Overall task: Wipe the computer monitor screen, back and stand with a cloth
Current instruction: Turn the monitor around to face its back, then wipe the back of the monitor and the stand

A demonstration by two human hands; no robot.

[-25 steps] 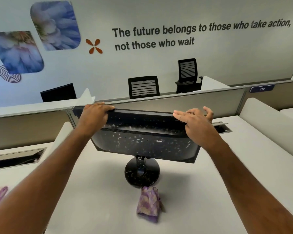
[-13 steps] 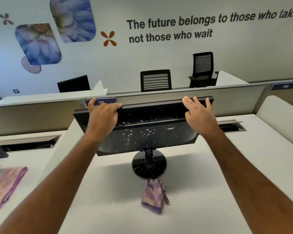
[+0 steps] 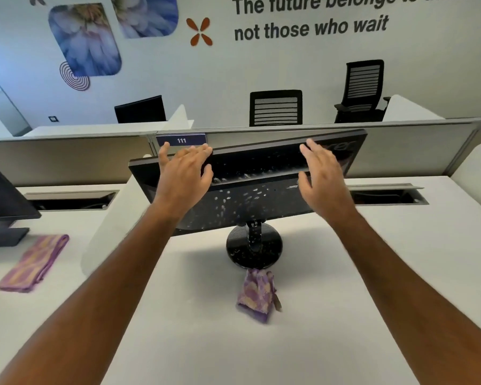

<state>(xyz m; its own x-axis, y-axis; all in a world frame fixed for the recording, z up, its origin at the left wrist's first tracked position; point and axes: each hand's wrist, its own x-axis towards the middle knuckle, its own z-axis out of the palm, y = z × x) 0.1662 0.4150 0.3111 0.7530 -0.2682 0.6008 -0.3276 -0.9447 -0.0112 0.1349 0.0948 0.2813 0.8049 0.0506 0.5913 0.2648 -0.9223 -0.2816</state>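
Note:
A black computer monitor (image 3: 250,187) stands on a white desk (image 3: 331,329) with its speckled back turned toward me, on a round black stand (image 3: 254,250). My left hand (image 3: 182,176) hovers at the left part of the monitor's top edge with its fingers spread and straight. My right hand (image 3: 322,173) is over the right part of that edge, fingers also straight and lifted. Neither hand grips the monitor. A crumpled purple and yellow cloth (image 3: 257,297) lies on the desk just in front of the stand.
A second purple cloth (image 3: 34,263) lies on the neighbouring desk at the left, beside another dark monitor (image 3: 3,201). A low white divider (image 3: 109,232) separates the desks. A grey partition (image 3: 67,159) with cable slots runs behind; office chairs (image 3: 275,108) stand beyond it.
Both hands have let go of the monitor's top edge and opened, fingers now spread. The monitor has turned, its right end now farther from me. My view has shifted left.

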